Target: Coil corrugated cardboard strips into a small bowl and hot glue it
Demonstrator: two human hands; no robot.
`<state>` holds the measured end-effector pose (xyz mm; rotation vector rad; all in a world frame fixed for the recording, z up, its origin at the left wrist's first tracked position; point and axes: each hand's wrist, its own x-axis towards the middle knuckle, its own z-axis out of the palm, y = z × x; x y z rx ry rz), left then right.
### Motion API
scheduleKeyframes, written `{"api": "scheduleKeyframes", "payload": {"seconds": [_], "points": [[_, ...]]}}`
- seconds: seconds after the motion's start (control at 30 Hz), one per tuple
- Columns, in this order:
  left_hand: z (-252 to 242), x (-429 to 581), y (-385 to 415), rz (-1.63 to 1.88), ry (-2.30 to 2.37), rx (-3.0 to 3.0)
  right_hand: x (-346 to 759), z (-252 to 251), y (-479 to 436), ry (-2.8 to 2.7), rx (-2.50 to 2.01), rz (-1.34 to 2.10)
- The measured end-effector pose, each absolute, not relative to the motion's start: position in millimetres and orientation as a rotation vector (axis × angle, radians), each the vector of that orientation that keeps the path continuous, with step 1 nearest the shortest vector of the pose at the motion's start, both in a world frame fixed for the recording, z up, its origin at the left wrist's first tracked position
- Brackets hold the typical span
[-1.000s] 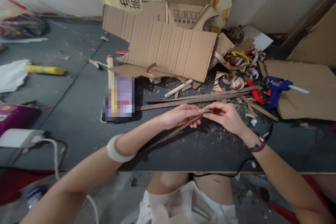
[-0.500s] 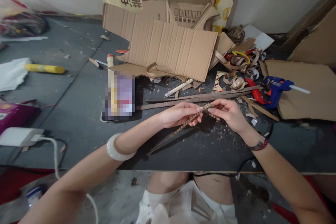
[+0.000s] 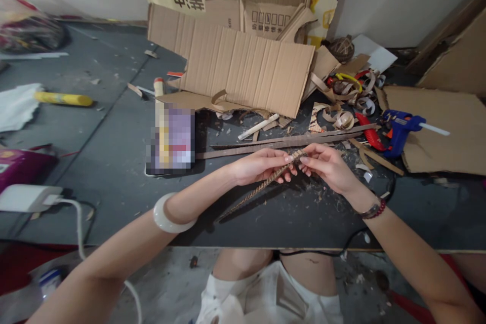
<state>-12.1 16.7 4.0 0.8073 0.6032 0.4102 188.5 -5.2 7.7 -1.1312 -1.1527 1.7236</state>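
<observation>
Between my two hands is a narrow strip of corrugated cardboard (image 3: 261,186), its ridged side showing. My left hand (image 3: 264,166) pinches it between thumb and fingers near the upper end. Right beside it, my right hand (image 3: 326,164) grips the same end, where the strip looks bent or curled over; my fingers partly hide that end. The strip's free tail slants down to the left, over the dark tabletop (image 3: 243,235). Just beyond my hands lie long flat cardboard strips (image 3: 281,143).
A blue glue gun (image 3: 400,129) with a white stick lies to the right, next to a red-handled tool (image 3: 370,131) and curled scraps. Large cardboard sheets (image 3: 246,66) are at the back. Leftward are a yellow tube-like tool (image 3: 64,98) and a white plug (image 3: 30,197) with cable.
Both hands keep hold of the strip at nearly the same spot. The strip has turned slightly, its tail shifting a little, and its ridged face shows more.
</observation>
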Motion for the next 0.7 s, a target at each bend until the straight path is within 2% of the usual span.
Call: {"api": "scheduleKeyframes", "payload": {"seconds": [0.37,0.6,0.7], "points": [[1.6,-10.9,17.1,0.433,0.614,0.765,189.9,0.0,-6.1,-1.302,-1.081,1.691],[-2.4,-12.2,18.8,0.442,0.589,0.716,189.7,4.0,-6.9,-1.470,-1.161,1.433],[-2.9,-11.9,18.9,0.432,0.571,0.689,189.9,3.2,-5.5,-1.460,-1.186,1.442]]}}
